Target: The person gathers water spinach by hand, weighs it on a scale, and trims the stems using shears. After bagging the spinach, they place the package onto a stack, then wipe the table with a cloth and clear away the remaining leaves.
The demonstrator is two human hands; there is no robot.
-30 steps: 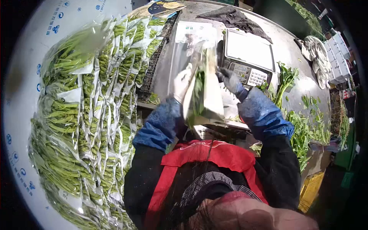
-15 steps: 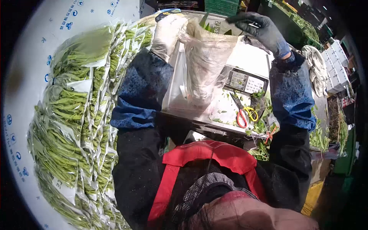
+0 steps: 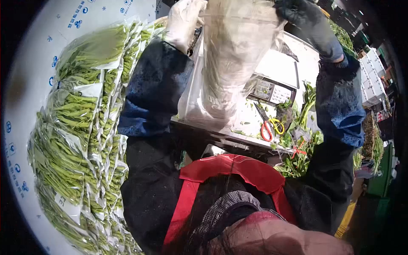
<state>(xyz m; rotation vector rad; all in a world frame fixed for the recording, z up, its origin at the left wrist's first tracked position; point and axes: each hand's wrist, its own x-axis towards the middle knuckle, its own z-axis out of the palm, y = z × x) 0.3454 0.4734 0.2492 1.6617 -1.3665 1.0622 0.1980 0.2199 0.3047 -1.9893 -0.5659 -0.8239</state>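
A translucent plastic bag (image 3: 231, 59) with a wrapped bundle inside stands at the middle of the work table. My left hand (image 3: 183, 23), in a whitish glove, is closed on the bag's upper left edge. My right hand (image 3: 312, 27), in a dark grey glove, grips the upper right edge, its fingertips partly hidden at the top of the view. Beneath the bag's right side lies a digital scale (image 3: 276, 91) with a keypad and display. Scissors (image 3: 267, 127) with red and yellow handles rest in front of it, among leaf scraps.
Clear bags of green-stemmed vegetables (image 3: 76, 161) are stacked on a white printed surface (image 3: 25, 106) at the left. Loose greens (image 3: 304, 148) and a red-handled tool (image 3: 298, 151) lie at the table's right front. White boxes (image 3: 372, 72) stand farther right.
My right hand has come down onto the bag's right edge, outward from before. The bag's mouth has been raised toward the top, and the leaves seen in it are now hidden.
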